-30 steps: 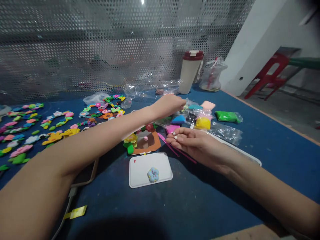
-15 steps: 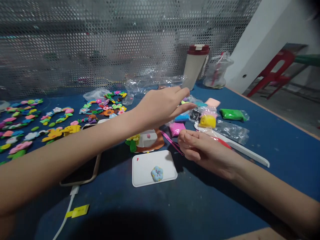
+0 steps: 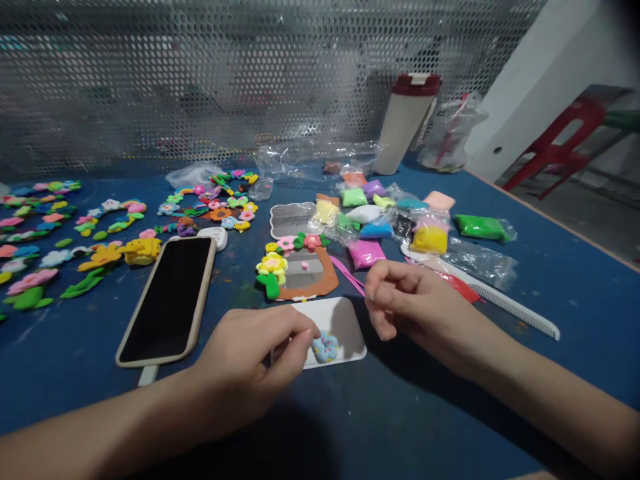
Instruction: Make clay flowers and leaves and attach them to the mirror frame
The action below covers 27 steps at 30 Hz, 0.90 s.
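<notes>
My left hand (image 3: 260, 353) reaches low over a white rectangular lid or tray (image 3: 345, 313), thumb and forefinger drawn together. Its fingertips meet the upper left edge of a light-blue clay flower (image 3: 325, 347) lying on that tray; anything pinched there is too small to make out. To the right, my right hand (image 3: 410, 297) hovers beside the tray with curled fingers, thumb against forefinger. What it holds, if anything, is hidden. Just behind the tray lies a small mirror (image 3: 327, 277) framed in brown clay, decorated with yellow, pink and red flowers and green leaves.
A phone (image 3: 167, 300) lies left, with clay-flower pieces (image 3: 107, 257) beyond it. Bagged coloured clay (image 3: 367, 254), a white comb (image 3: 515, 307) and a pink strap (image 3: 349, 275) lie behind and right. A tumbler (image 3: 406, 123) stands before the perforated metal panel (image 3: 210, 80).
My left hand has come down and back from above the clay packets to the flower on the tray, uncovering the mirror and phone. My right hand stays curled beside the tray. The view has shifted slightly.
</notes>
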Each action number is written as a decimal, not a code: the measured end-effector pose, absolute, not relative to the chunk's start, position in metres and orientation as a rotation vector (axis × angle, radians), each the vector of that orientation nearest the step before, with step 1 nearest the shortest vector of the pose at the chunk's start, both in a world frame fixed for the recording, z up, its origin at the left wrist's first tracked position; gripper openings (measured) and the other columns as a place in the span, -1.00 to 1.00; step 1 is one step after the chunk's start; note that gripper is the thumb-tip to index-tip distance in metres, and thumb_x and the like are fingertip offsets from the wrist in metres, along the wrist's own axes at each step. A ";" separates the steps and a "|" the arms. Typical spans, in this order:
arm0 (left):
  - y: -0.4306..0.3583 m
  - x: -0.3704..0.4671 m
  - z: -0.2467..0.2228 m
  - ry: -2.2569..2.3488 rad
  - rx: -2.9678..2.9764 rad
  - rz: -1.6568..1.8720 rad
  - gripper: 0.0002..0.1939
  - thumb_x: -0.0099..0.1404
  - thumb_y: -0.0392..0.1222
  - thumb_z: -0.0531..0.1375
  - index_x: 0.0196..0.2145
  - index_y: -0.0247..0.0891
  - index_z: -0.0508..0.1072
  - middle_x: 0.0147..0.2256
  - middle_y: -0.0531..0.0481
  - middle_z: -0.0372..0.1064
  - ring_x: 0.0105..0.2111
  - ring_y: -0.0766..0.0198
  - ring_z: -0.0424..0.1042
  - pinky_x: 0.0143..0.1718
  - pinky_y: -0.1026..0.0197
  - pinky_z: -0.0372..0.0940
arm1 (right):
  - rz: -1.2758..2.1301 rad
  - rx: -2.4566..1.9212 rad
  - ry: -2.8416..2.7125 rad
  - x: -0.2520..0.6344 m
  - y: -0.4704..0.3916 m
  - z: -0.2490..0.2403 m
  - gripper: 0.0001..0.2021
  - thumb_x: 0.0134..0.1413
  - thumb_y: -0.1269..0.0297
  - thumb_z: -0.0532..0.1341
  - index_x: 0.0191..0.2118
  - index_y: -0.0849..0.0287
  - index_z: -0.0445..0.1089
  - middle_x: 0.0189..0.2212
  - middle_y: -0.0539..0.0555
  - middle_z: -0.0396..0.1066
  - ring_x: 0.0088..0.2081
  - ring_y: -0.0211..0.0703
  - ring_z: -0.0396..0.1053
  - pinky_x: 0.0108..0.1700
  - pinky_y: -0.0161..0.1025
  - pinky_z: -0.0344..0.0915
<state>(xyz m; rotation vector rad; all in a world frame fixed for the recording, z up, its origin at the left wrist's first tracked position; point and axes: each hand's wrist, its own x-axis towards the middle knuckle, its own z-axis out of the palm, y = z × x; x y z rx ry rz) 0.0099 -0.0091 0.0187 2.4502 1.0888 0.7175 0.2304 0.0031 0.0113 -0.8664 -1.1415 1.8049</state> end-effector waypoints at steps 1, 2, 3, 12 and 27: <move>-0.010 0.008 0.016 1.092 2.467 0.748 -0.78 0.27 -0.32 0.02 -0.47 -0.23 0.40 -0.60 0.14 0.40 -0.61 0.42 0.37 -0.53 0.38 0.16 | 1.770 -0.900 -1.198 0.230 0.003 0.011 -0.86 0.00 0.30 0.32 -0.43 0.19 0.35 -0.62 -0.09 0.39 -0.57 -0.41 0.33 -0.48 -0.46 0.25; -0.011 0.007 0.013 1.102 2.474 0.768 -0.77 0.28 -0.32 0.02 -0.48 -0.23 0.40 -0.60 0.14 0.40 -0.61 0.42 0.37 -0.52 0.38 0.17 | 1.737 -0.938 -1.249 0.229 0.002 0.010 -0.86 -0.02 0.33 0.34 -0.43 0.18 0.35 -0.60 -0.09 0.40 -0.53 -0.40 0.35 -0.45 -0.46 0.26; -0.011 0.006 0.012 1.119 2.471 0.769 -0.77 0.28 -0.32 0.02 -0.48 -0.23 0.40 -0.60 0.14 0.40 -0.61 0.41 0.37 -0.51 0.37 0.17 | 1.713 -0.971 -1.288 0.228 0.002 0.010 -0.88 -0.02 0.35 0.34 -0.41 0.17 0.36 -0.55 -0.08 0.42 -0.48 -0.39 0.37 -0.42 -0.45 0.26; -0.005 0.010 0.002 1.159 2.405 0.714 -0.89 0.24 -0.30 0.08 -0.39 -0.21 0.40 -0.49 0.11 0.40 -0.51 0.39 0.37 -0.48 0.36 0.20 | 1.631 -1.138 -1.415 0.225 -0.001 0.011 -0.87 -0.07 0.27 0.35 -0.42 0.18 0.42 -0.53 -0.04 0.42 -0.48 -0.31 0.36 -0.43 -0.39 0.27; -0.006 0.008 -0.002 1.180 2.643 0.424 -0.63 0.12 0.01 0.27 -0.12 -0.14 0.45 -0.37 0.03 0.35 -0.48 0.30 0.37 -0.55 0.30 0.15 | 1.435 -1.199 -1.658 0.224 -0.006 0.013 -0.88 0.08 0.22 0.25 -0.39 0.14 0.38 -0.48 -0.05 0.38 -0.43 -0.30 0.30 -0.40 -0.37 0.21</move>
